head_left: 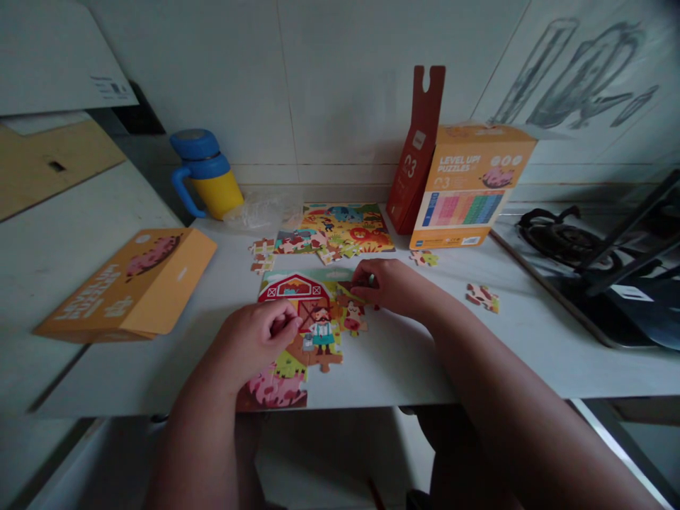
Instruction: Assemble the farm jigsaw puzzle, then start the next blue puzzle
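A partly joined farm jigsaw puzzle (287, 287) lies on the white counter, showing a red barn, a farmer, a cow and pink pigs. My left hand (260, 336) rests over its left side with the fingers curled in; nothing shows between them. At the puzzle's upper right edge, my right hand (385, 287) pinches down on a puzzle piece mostly hidden by the fingers. Just below that hand is the cow piece (353, 316). Loose pieces lie about: a brown-and-white piece (482, 297), a green one (423, 258), and several beyond the puzzle's top edge.
Behind lies a colourful animal picture sheet (366, 221) partly under loose pieces (337, 249). An orange puzzle box (467, 180) stands open at back right; an orange box part (135, 283) lies left. A blue-yellow flask (210, 177), clear plastic bag (263, 211) and gas stove (579, 262) flank them.
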A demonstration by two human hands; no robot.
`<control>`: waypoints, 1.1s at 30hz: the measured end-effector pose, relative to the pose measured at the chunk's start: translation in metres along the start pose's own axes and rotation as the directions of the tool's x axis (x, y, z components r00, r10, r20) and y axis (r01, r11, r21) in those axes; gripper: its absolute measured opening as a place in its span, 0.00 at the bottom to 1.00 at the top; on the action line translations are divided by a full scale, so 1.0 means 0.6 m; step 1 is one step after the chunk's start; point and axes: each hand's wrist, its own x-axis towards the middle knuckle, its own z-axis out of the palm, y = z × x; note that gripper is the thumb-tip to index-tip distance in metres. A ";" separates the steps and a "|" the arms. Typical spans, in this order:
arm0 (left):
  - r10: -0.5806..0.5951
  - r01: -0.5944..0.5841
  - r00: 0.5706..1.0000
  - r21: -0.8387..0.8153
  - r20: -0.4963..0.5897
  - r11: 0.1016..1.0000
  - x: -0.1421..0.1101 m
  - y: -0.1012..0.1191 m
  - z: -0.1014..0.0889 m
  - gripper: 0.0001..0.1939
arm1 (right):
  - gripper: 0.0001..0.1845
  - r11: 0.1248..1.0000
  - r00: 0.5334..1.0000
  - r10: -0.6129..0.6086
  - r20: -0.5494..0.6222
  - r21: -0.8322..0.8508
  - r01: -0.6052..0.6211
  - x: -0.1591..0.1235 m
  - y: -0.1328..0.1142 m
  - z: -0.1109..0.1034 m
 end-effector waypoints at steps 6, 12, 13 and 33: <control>-0.004 0.004 1.000 -0.013 0.011 1.000 -0.002 -0.002 0.002 0.12 | 0.06 0.997 0.998 -0.060 -0.025 -0.043 0.059 0.002 0.005 0.000; 0.003 -0.003 1.000 -0.004 0.000 1.000 -0.002 -0.004 0.002 0.13 | 0.09 0.996 0.996 -0.085 -0.010 -0.033 0.085 0.004 0.003 0.004; 0.006 -0.006 1.000 -0.006 0.001 1.000 -0.002 -0.003 0.002 0.13 | 0.09 0.996 0.996 -0.086 -0.004 -0.033 0.086 0.004 0.003 0.004; 0.004 -0.004 1.000 -0.009 0.003 1.000 -0.003 -0.003 0.001 0.12 | 0.08 0.992 0.998 -0.048 0.029 0.122 0.044 -0.007 0.000 -0.011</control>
